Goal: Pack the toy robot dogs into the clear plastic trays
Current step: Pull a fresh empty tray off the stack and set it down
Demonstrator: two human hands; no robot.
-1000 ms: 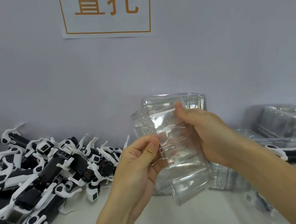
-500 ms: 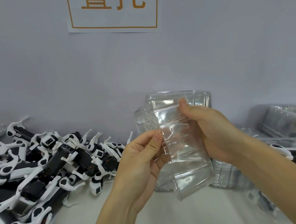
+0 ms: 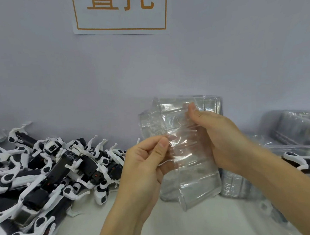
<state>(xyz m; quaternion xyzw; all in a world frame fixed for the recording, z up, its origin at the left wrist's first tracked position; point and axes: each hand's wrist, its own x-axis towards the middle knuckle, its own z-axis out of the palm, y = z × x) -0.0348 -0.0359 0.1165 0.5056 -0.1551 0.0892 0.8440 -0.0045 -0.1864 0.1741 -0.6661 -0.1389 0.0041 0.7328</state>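
Forearms rise from the lower edge over the white table (image 3: 186, 229), and both hands meet at a clear plastic tray (image 3: 188, 162) held upright in the air above it. The left hand (image 3: 144, 165) pinches the tray's left edge between thumb and curled fingers, the thumb tip pressed on the plastic. The right hand (image 3: 220, 138) grips the tray from the right, its thumb laid across the upper front and its fingers wrapped behind, seen dimly through the plastic. The held tray is ribbed into compartments and has nothing in it. To the left, a heap of black-and-white toy robot dogs (image 3: 50, 176) lies tangled on the table, legs sticking out every way. Behind the held tray, a stack of clear trays (image 3: 210, 104) leans against the wall. To the right, more clear trays (image 3: 298, 125) are piled, and one packed toy dog (image 3: 300, 160) shows there, partly behind the right forearm. On the grey wall above hangs a white sign (image 3: 120, 13) with orange characters and an orange border.
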